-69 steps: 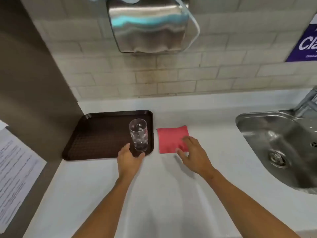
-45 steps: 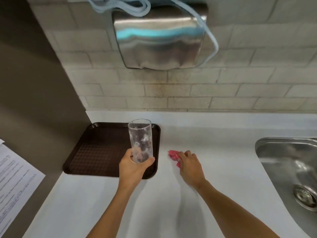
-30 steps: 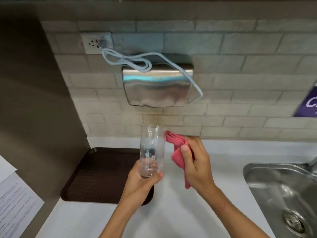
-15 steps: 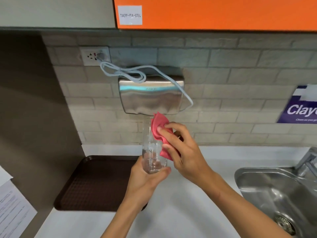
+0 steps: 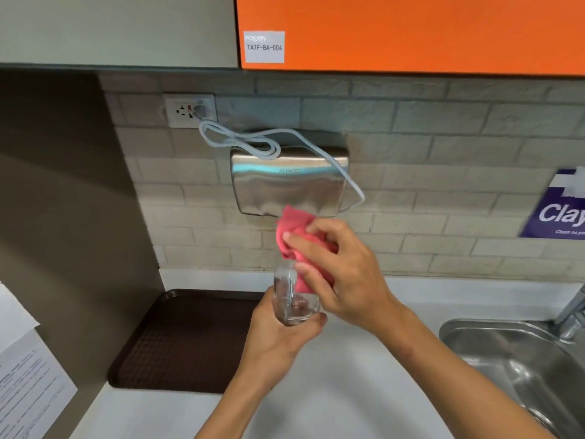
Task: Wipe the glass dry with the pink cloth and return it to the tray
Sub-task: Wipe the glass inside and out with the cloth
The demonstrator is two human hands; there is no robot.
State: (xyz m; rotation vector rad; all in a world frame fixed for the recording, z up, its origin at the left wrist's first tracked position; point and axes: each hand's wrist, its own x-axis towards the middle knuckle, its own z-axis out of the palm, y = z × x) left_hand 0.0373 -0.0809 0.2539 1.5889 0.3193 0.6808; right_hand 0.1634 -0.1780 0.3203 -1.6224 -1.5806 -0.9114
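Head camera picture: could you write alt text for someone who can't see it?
A person's left hand holds a clear glass by its base above a white counter, while the right hand pushes a pink cloth into its mouth. An empty brown tray lies to the left, a steel sink to the right, and a metal hand dryer hangs on the brick wall behind.

Two bare forearms, no sleeves, no watch or rings, left hand [image 5: 278, 339] and right hand [image 5: 345, 277] both ungloved, short trimmed fingernails
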